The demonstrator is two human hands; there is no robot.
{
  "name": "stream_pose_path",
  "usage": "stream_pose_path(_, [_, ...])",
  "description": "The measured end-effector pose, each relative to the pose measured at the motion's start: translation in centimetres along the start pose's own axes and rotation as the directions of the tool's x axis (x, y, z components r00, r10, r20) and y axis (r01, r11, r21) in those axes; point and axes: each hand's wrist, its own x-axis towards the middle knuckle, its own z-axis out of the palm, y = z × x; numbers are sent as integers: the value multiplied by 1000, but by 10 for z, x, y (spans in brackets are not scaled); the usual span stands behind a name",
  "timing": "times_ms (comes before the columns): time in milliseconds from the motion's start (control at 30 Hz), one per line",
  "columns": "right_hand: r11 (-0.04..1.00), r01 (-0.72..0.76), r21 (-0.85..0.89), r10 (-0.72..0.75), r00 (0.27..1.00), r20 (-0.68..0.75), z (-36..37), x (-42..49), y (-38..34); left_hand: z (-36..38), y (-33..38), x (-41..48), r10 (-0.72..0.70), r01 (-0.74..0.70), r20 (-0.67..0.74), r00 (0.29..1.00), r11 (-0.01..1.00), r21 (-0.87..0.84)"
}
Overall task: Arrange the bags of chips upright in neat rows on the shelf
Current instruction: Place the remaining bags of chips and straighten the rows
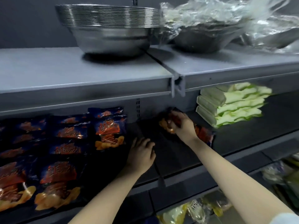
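Grey shelf [234, 143]: right hand [181, 123] fingers pinch a chip bag [204, 134]; left hand [140, 154] flat, empty.

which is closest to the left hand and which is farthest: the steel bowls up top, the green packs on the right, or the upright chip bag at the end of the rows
Measured from the left hand, in the head view:
1. Upright chip bag, just to its left on the same shelf.
2. Green packs, off to the right, further back on that shelf.
3. Steel bowls, up on the shelf above.
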Motion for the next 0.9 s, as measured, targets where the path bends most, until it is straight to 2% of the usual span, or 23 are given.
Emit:
stream_pose_path(67, [972,-16,-234,32,997,65,-28,-1,26,9,18,23,52,-52,-8,999,998,-26])
stream_pose_path(133, [934,-63,-351,110,987,115,-50,-1,49,19,35,44,92,-93,-19,996,995,-42])
stream_pose_path(333, [906,-82,-415,159,975,153,-84,7,73,46,69,91,19,-10,86,996,994,-105])
stream_pose_path(500, [879,60,-473,122,930,346,-66,15,84,61,68,112,-86,107,192,978,989,-103])
stream_pose_path(567, [871,93,-482,122,911,395,-56,12,86,69,64,118,-95,116,215,972,989,-87])
stream_pose_path(733, [873,182,-453,-15,937,348,-45,3,92,78,58,122,-84,101,179,980,991,-87])
stream_pose_path(900, [921,277,-273,-182,927,328,-40,-3,87,72,43,116,37,-40,-19,999,963,-267])
